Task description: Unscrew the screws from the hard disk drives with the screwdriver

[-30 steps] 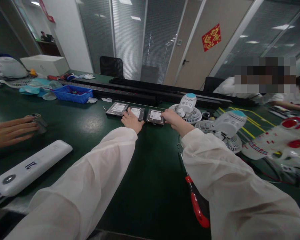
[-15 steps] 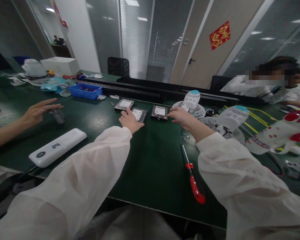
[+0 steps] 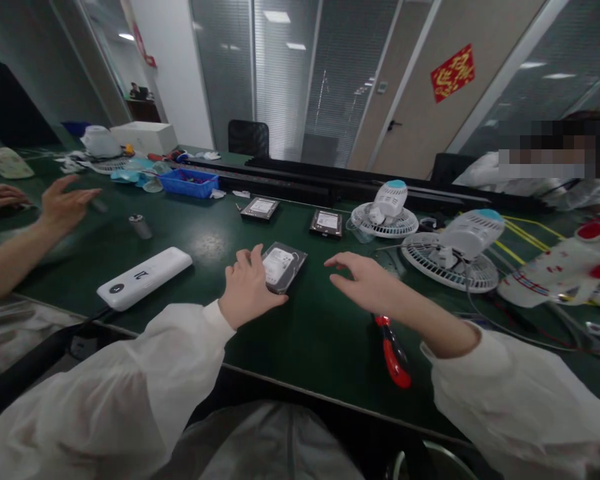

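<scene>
My left hand (image 3: pixel 247 285) has hold of a hard drive (image 3: pixel 279 265) by its left side, fingers at the far edge and thumb at the near edge. This drive's pale label faces up, low over or on the table. My right hand (image 3: pixel 363 280) hovers to the right of it with nothing in it, thumb and fingers apart. Beneath that wrist is a screwdriver with a red and black handle (image 3: pixel 394 357); its shaft is hidden. Two more hard drives lie farther back, one at the left (image 3: pixel 260 208) and another at the right (image 3: pixel 326 223).
A white power bank (image 3: pixel 145 277) and a small metal cylinder (image 3: pixel 140 227) lie to the left, near a co-worker's hand (image 3: pixel 67 207). White fans (image 3: pixel 450 257) stand at the right. A blue bin (image 3: pixel 189 183) and black rails (image 3: pixel 300 183) are at the back.
My left hand has brought the hard drive nearer to me, away from the other drives. My right hand has also drawn back. The co-worker's hand has moved off the metal cylinder.
</scene>
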Demonstrator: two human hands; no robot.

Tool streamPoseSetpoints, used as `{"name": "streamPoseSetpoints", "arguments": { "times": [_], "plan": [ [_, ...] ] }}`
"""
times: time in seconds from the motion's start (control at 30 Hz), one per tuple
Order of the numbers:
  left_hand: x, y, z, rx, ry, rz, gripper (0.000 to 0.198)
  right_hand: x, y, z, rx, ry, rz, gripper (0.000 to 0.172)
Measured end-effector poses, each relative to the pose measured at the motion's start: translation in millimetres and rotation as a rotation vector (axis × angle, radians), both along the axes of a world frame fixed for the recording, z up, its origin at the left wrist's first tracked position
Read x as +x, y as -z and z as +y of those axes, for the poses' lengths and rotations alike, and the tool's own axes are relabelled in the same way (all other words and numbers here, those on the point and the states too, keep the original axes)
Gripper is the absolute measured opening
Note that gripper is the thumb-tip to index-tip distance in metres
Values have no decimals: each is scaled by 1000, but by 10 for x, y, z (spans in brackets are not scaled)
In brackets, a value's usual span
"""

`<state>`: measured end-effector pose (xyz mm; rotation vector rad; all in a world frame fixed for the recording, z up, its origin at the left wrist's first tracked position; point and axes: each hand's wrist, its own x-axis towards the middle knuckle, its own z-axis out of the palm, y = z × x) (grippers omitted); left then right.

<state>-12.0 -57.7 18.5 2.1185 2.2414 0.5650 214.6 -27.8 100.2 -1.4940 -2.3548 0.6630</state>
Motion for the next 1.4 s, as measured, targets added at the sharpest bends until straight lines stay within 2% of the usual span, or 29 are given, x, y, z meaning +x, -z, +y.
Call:
{"name": "streamPoseSetpoints", "arguments": {
  "times": [0.07,0.17,0.27,0.43,0.57,0.8,0.93,1.1,1.2,1.3,1.37,1.4],
  "plan": [
    [48,12,-206,23,18,-8,119,16,88,-213,-9,-50,-7,38],
    [167,49,-490,93,25,-16,113,74,231,-515,35,-173,11,35],
    [316,103,-729,159,31,-11,111,167,314,-782,112,-227,13,33],
    [571,177,-1009,228,48,-12,106,288,344,-1119,346,-248,-67,31],
    [717,222,-1124,245,94,-28,105,294,470,-1278,506,-183,-157,24],
    [684,252,-1201,242,191,-84,93,346,720,-1354,550,26,-125,25],
    [621,239,-1203,224,219,-170,83,335,761,-1354,536,25,-58,23],
    [634,230,-1206,210,220,-206,76,269,816,-1355,535,12,-90,26],
    [602,236,-1167,198,241,-230,79,293,786,-1334,501,8,-82,27],
    [442,220,-1054,138,306,-299,91,410,673,-1300,515,26,-43,24],
    [280,180,-949,71,362,-342,94,530,601,-1272,561,103,-43,19],
    [195,153,-898,37,378,-354,88,592,582,-1258,578,142,-81,18]
  ]
}}
